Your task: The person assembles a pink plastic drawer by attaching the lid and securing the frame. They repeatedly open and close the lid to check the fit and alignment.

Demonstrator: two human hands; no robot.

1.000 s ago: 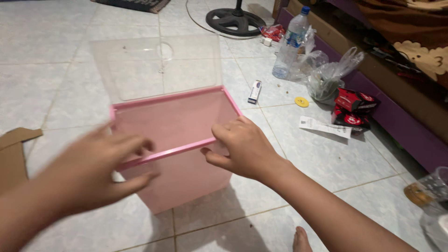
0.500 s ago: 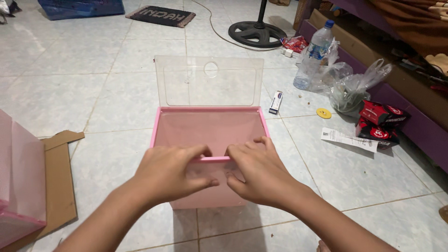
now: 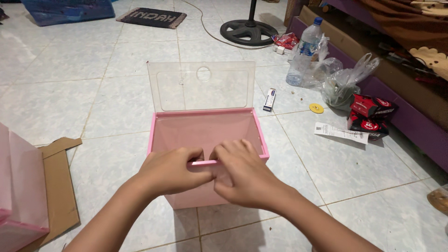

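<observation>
A pink plastic box (image 3: 205, 130) stands on the tiled floor with its clear lid (image 3: 201, 86) swung open and upright at the back. My left hand (image 3: 170, 170) and my right hand (image 3: 242, 175) both grip the near rim of the box, side by side at its middle, fingers curled over the edge into the inside. What the box holds, if anything, is hidden behind my hands.
A second pink box (image 3: 18, 186) rests on flattened cardboard (image 3: 58, 186) at the left. To the right lie a water bottle (image 3: 302, 53), plastic bags (image 3: 345, 81), red packets (image 3: 371, 114), a paper slip (image 3: 340, 133), a small tube (image 3: 269, 99) and a yellow cap (image 3: 316, 108). A fan base (image 3: 248, 31) and a dark mat (image 3: 151, 17) lie beyond.
My hands have slid together to the middle of the near rim. The view has shifted so the box sits square in front of me, lid upright.
</observation>
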